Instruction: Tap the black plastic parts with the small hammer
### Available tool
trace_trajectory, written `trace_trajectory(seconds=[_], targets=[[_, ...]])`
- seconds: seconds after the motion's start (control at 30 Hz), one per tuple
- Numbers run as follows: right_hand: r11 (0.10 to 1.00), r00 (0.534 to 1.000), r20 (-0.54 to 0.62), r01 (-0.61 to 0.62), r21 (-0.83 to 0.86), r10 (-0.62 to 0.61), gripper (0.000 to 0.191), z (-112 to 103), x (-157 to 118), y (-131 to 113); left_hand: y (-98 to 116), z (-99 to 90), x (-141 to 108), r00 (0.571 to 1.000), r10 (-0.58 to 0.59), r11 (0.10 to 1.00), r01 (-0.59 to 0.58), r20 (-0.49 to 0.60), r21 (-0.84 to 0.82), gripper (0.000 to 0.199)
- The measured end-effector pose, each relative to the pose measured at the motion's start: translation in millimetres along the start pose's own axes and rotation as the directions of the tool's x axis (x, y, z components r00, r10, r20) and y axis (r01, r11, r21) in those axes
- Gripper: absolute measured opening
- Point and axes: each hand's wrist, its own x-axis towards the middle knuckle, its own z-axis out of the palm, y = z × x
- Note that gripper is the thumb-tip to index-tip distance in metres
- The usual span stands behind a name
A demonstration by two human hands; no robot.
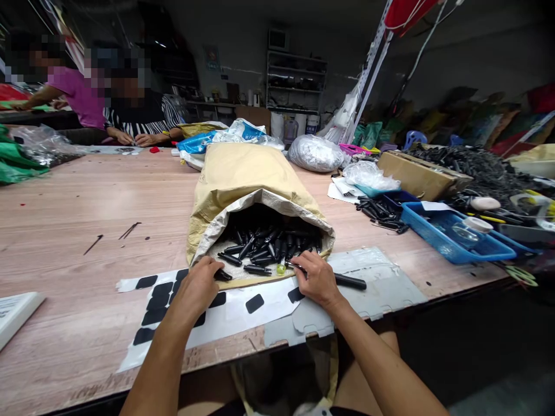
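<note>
A tan woven sack [255,170] lies on its side with its mouth facing me. Inside the mouth are many small black cylindrical parts [260,254], some spilling onto its lower lip. My left hand [200,289] is at the left edge of the mouth, fingers curled around a short black cylindrical part [224,275]. In my closed right hand [315,278] is a black rod-like tool [350,281], its thick end sticking out to the right. Its thin end lies close to a small yellow-green piece [281,269] on the sack's lip.
Under my hands lie a white sheet with black rounded patches [255,303] and a grey plastic board [373,277]. A blue basket [455,240] and loose black parts [381,214] are at the right. Two people sit at the far left. Thin black pieces [129,230] lie on the wooden table [87,260].
</note>
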Motion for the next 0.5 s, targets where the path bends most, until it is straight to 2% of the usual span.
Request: trace_trajectory(seconds=[0.1,0.2,0.27,0.33,0.4,0.5], targets=[[1.0,1.0,-0.002,0.01,0.005,-0.01,0.021,0.5,-0.1,0.1,7.0,-3.8,-9.1,0.996,0.031,0.999,-0.033,-0.078,-0.016,0.033],[1.0,1.0,-0.002,0.024,0.001,-0.024,0.022,1.2,-0.9,1.0,26.7,-4.6,-24.1,0.977,0.111,0.991,-0.123,-0.18,-0.057,0.022],[0.999,1.0,0.001,0.031,0.012,-0.031,0.023,0.5,-1.5,1.7,44.5,-0.7,-35.6,0.972,0.181,0.968,-0.203,-0.149,-0.148,0.02],[0.997,0.999,0.018,0.049,0.056,-0.05,0.023,-2.6,-2.1,1.7,60.5,6.6,-45.6,0.968,0.24,0.936,-0.25,-0.071,-0.248,0.018],[0.991,0.996,0.047,0.076,0.114,-0.082,0.024,-8.4,-3.0,0.0,70.9,15.1,-51.9,0.965,0.26,0.916,-0.255,-0.025,-0.308,0.018],[0.98,0.992,0.067,0.096,0.174,-0.109,0.024,-20.6,-5.2,-6.4,73.3,23.6,-54.5,0.972,0.231,0.899,-0.227,-0.034,-0.375,0.022]])
